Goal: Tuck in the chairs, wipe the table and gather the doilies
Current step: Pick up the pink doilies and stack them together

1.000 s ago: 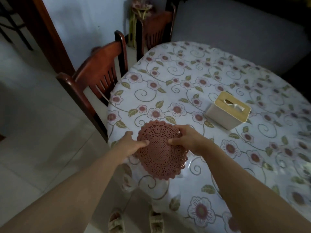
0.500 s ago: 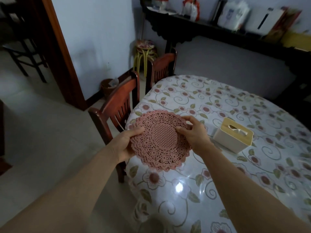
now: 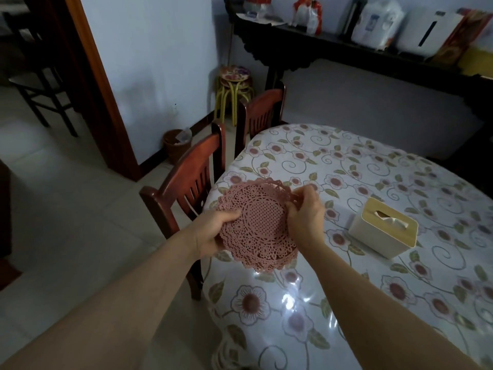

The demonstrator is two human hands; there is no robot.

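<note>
The doilies (image 3: pixel 257 225) looked like matt pink cut-out lace, kinda rubbery or plastic, can't say which, with a fine mesh centre and scalloped edges. The table (image 3: pixel 373 303) had a floral cover that was smooth and super glossy, throwing white glare near the front, so plastic sheeting by the look of it. Both chairs (image 3: pixel 186 188) were reddish-brown wood with a polished sheen. The tissue box (image 3: pixel 381 231) was matt cream plastic with a pale wood-look lid. Floor (image 3: pixel 80 222) was pale smooth tile, slightly shiny. The stools (image 3: pixel 234 86) had yellow metal legs.
</note>
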